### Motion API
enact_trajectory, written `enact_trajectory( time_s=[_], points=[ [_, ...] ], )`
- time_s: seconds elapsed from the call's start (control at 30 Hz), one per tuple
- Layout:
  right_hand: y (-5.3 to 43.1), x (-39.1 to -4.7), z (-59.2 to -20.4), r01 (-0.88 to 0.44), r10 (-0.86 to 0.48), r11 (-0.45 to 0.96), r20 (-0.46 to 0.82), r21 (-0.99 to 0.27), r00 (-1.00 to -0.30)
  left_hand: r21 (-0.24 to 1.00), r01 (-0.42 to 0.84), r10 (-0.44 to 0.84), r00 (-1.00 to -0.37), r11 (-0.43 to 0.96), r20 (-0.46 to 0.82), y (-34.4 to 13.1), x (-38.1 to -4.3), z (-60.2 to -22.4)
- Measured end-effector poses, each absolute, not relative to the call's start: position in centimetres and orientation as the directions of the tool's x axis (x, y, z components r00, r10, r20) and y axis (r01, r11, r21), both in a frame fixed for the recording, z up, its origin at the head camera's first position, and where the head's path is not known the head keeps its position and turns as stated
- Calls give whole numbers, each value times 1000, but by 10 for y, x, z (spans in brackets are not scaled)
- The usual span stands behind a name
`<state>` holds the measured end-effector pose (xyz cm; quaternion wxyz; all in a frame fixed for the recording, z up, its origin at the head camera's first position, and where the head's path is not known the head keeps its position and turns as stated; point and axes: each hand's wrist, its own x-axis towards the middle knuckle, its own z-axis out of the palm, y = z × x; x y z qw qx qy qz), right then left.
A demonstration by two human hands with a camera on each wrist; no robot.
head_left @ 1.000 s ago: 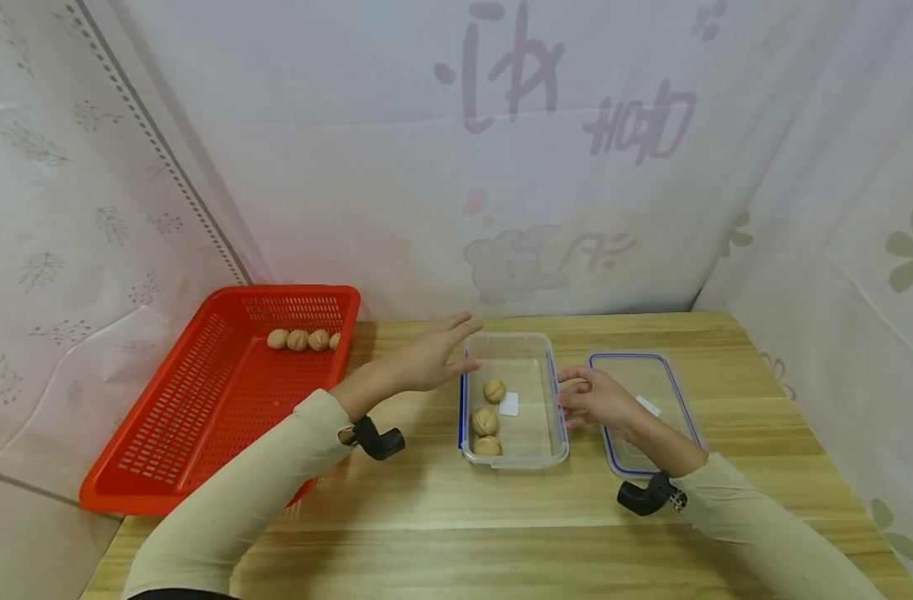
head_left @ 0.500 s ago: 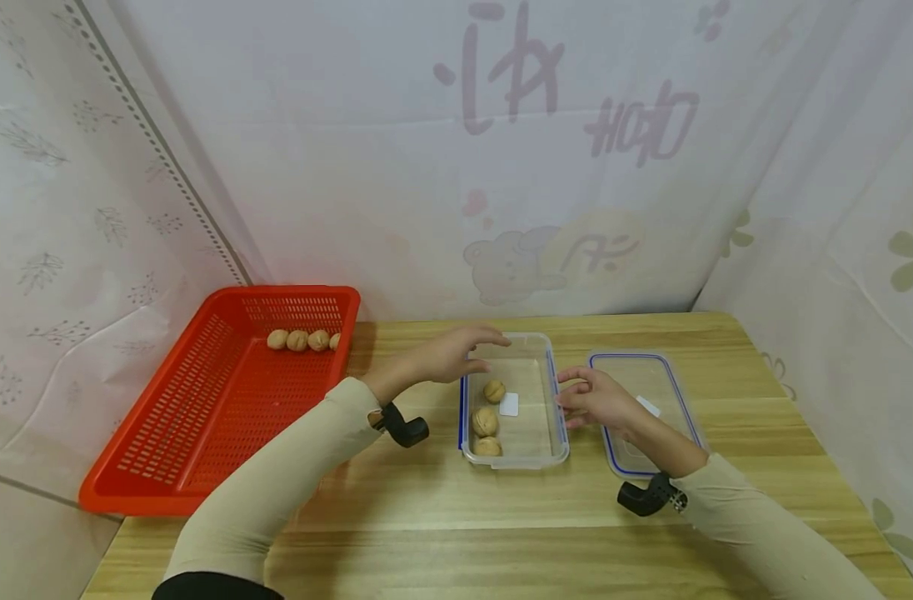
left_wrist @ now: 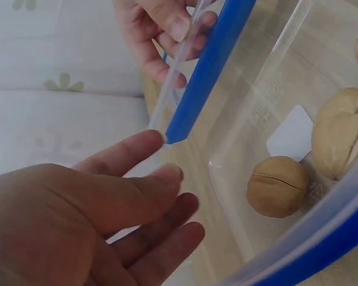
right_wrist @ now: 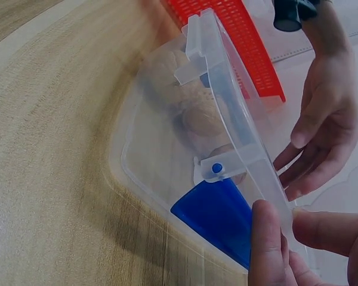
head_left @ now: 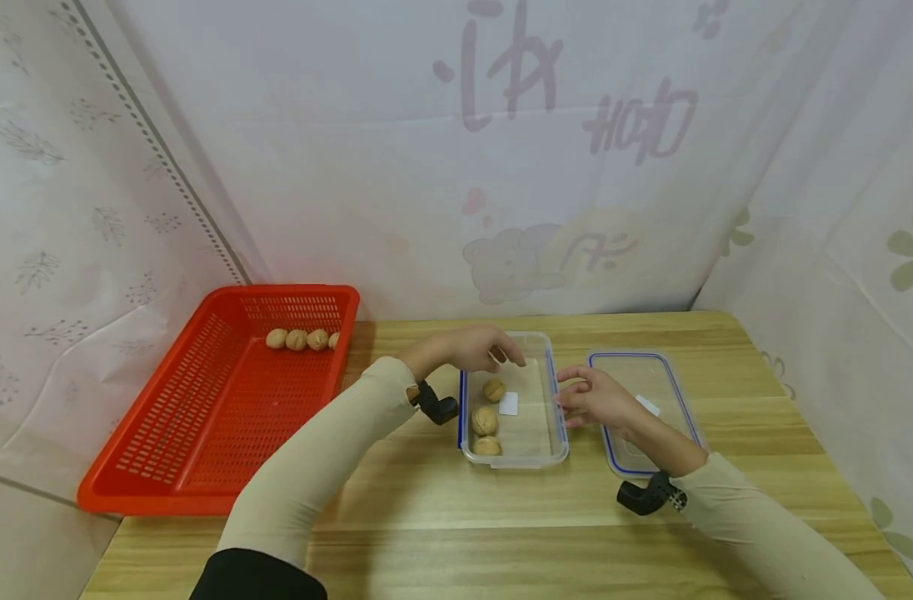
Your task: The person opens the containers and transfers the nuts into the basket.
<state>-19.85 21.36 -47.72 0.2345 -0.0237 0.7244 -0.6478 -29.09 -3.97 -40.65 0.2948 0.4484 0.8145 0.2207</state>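
Observation:
A clear plastic food box (head_left: 539, 417) with blue clips stands open-topped on the table. Three walnuts (head_left: 484, 421) lie along its left side, near a white label (head_left: 508, 403). Above the box's far end is my left hand (head_left: 477, 347), fingers slightly bent and holding nothing; in the left wrist view its thumb and fingers are apart, with a walnut (left_wrist: 277, 186) to their right. At the box's right wall, my right hand (head_left: 601, 402) pinches the rim between thumb and fingers, as the right wrist view shows with the thumb (right_wrist: 328, 229) on one side.
A red slotted basket (head_left: 227, 400) stands at the left, with several walnuts (head_left: 296, 339) in a row at its far end. The box's blue-edged lid (head_left: 625, 371) lies flat on the wooden table (head_left: 456, 533) under the right forearm. Patterned cloth (head_left: 351, 167) hangs behind.
My left hand has moved right, from beside the box's left rim to over its far end, and its fingers now point lower. My right hand, the box and the walnuts stay put.

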Motion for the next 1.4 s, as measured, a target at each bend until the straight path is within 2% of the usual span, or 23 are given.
enact_trajectory(
  time_s=[0.43, 0.57, 0.93, 1.17, 1.4],
  points=[
    [214, -200, -479, 270, -347, 152, -307, -951, -886, 469, 565, 734, -498, 679, -462, -26, -294, -416],
    [214, -200, -478, 269, -348, 151, -306, -951, -886, 450, 553, 712, -516, 702, -477, -25, -292, -420],
    [214, -200, -477, 268, -339, 163, -308, -950, -889, 267, 640, 678, -569, 721, -466, -20, -281, -426],
    [214, -199, -477, 266, -338, 163, -307, -950, -890, 261, 637, 672, -573, 726, -470, -19, -279, -428],
    [214, -200, -479, 270, -331, 163, -311, -949, -891, 316, 636, 705, -570, 704, -422, -21, -285, -430]
  ],
)
